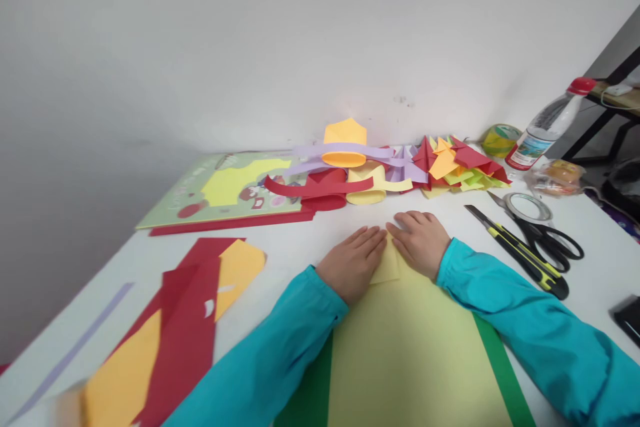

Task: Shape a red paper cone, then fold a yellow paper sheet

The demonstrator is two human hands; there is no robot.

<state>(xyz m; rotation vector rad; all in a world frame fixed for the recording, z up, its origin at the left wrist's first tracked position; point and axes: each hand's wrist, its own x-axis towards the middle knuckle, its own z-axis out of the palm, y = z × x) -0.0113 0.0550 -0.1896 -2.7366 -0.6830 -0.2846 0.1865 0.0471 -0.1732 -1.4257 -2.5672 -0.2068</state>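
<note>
My left hand (pixel 353 263) and my right hand (pixel 421 241) lie flat side by side on the white table, fingers stretched out and pressing on a small pale yellow folded paper (pixel 386 265). That piece sits at the far end of a large light yellow-green sheet (pixel 410 353), which lies on a dark green sheet (pixel 504 373). Both arms wear teal sleeves. Neither hand grips anything.
Red and orange paper scraps (pixel 190 320) lie to the left. A pile of folded coloured paper shapes (pixel 385 163) stands by the wall, beside a green picture sheet (pixel 225 187). On the right lie scissors (pixel 543 233), a utility knife (pixel 520 252), a tape roll (pixel 527 205) and a bottle (pixel 547 123).
</note>
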